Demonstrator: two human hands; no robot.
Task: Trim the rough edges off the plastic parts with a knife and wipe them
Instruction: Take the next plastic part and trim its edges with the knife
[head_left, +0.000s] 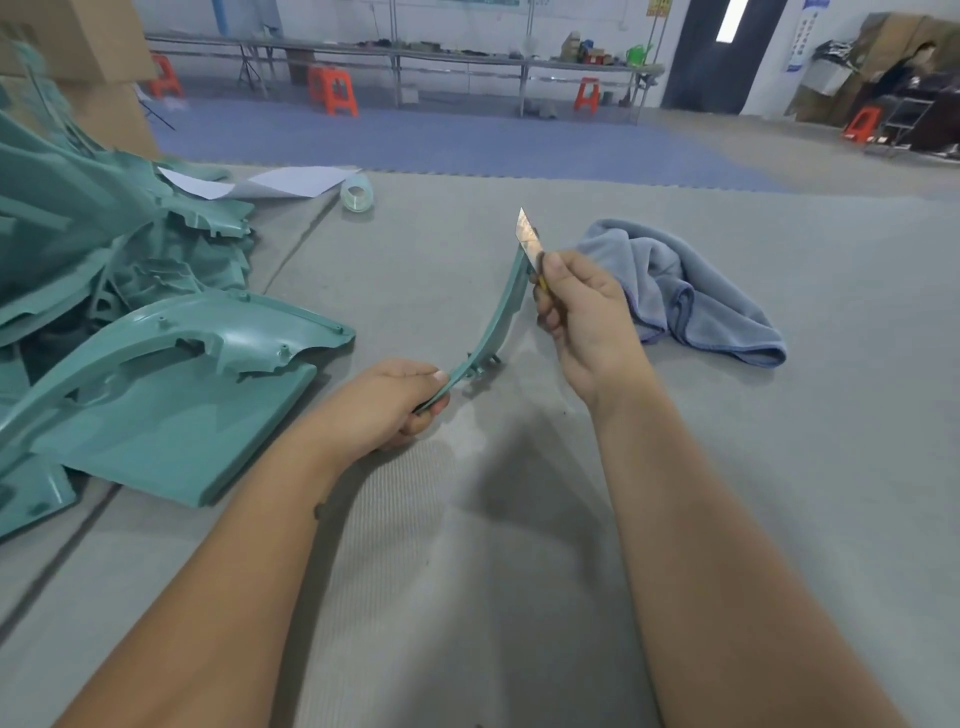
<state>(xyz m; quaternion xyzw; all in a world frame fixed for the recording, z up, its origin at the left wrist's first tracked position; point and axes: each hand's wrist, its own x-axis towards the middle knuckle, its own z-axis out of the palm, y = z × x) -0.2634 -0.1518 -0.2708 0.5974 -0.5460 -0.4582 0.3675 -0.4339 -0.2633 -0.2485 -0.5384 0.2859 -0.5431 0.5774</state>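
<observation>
You held the curved teal trim strip (493, 325) up off the grey mat (779, 467), near its middle. Your left hand (387, 405) gripped the strip's lower end, fingers (428, 413) curled round it and thumb pressed on top. Your right hand (584, 317) pinched the utility knife (529, 236) tightly, its blade pointing up and away from you and lying against the strip's upper end.

The strip was thin and held only at one end, so it looked likely to flex or spring under the blade. That could have made the knife skip off the edge, gouge the plastic, or run down toward your left thumb if you drew it that way. The blade also stuck out well past the strip's tip.

The blue cloth (691, 296) lay just beyond your right hand, ready for wiping. The pile of teal plastic parts (156, 374) sat along the mat's left edge.
</observation>
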